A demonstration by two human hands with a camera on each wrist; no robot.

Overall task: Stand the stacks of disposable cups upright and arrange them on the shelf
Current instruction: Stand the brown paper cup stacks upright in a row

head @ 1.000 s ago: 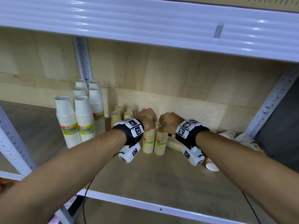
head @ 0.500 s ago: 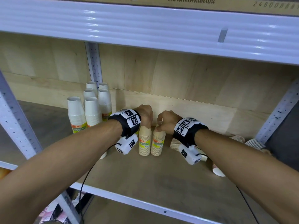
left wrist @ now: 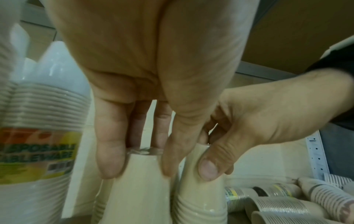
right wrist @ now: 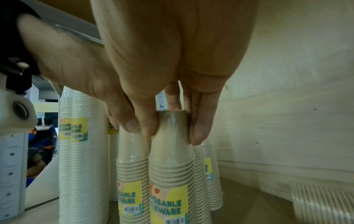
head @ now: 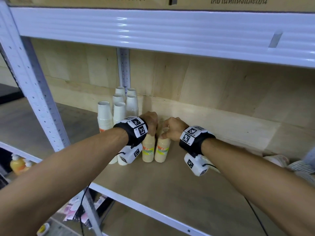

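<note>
There, on the wooden shelf (head: 170, 181), two tan stacks of cups stood upright side by side, touching or nearly so, each wrapped in clear film with a yellow-green label low on its front. The left hand (head: 150, 122) came down over the left tan stack (head: 148, 149), its fingers (left wrist: 109, 151) curled around the top cup, thumb on one side and the rest on the other, as the left wrist view showed plainly. The right hand (head: 172, 128) gripped the right tan stack (head: 163, 149) in the same way, thumb (right wrist: 147, 125) in front and fingers behind the narrow top. Both stacks rested with their wide ends on the board, in front of more tan stacks standing near the back wall; the right wrist view showed those (right wrist: 208, 174) just behind the held pair. Immediately to the left stood a group of taller white stacks (head: 119, 109), upright, bottoms up, close together beside a perforated metal post (head: 123, 68). Off to the right, well apart from the hands, several striped and tan stacks (left wrist: 283, 203) lay on their sides on the shelf. A white metal shelf edge (head: 153, 31) ran overhead, with cardboard boxes (head: 238, 2) on top
</note>
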